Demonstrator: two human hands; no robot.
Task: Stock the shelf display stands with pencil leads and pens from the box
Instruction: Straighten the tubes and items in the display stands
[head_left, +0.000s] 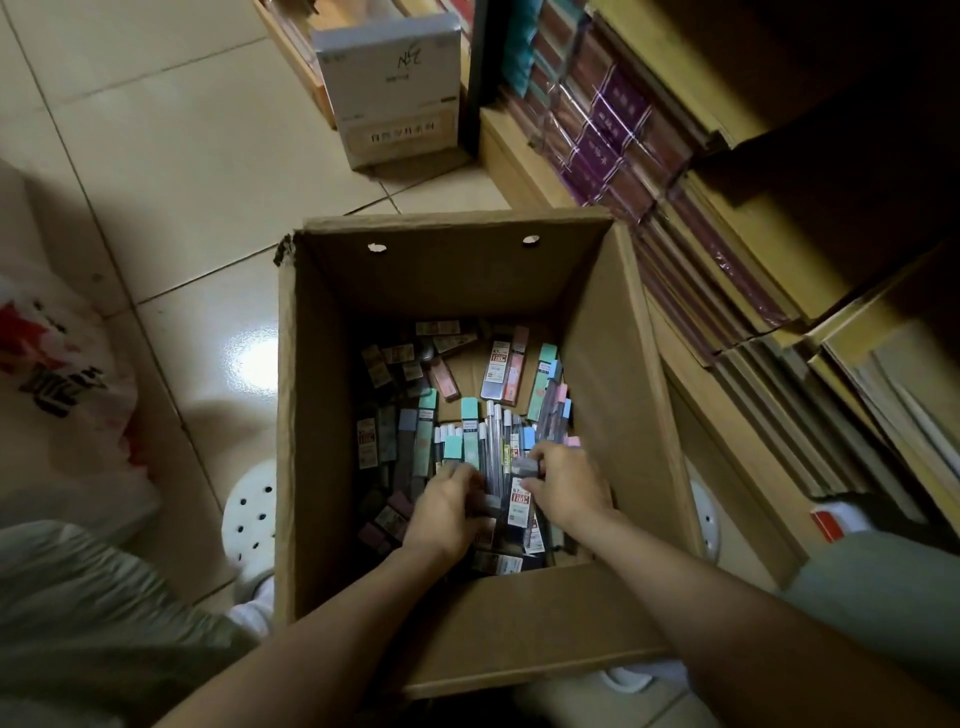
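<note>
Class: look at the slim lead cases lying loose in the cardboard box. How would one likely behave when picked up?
Each lead case looks like thin hard plastic, so probably stiff and light. The flat shape suggests it would slide rather than roll. Smooth sides may slip, as cases lie jumbled in the cardboard box.

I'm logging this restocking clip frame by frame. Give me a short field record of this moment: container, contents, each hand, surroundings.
container: open cardboard box on a tiled floor
contents: loose pencil lead cases, many with teal, blue or pink caps
left hand: inside the box, fingers curled among the cases
right hand: inside the box, pinching a grey-capped case
surroundings: shelf of wrapped notebooks at right; white carton beyond the box; plastic bag at left
</note>
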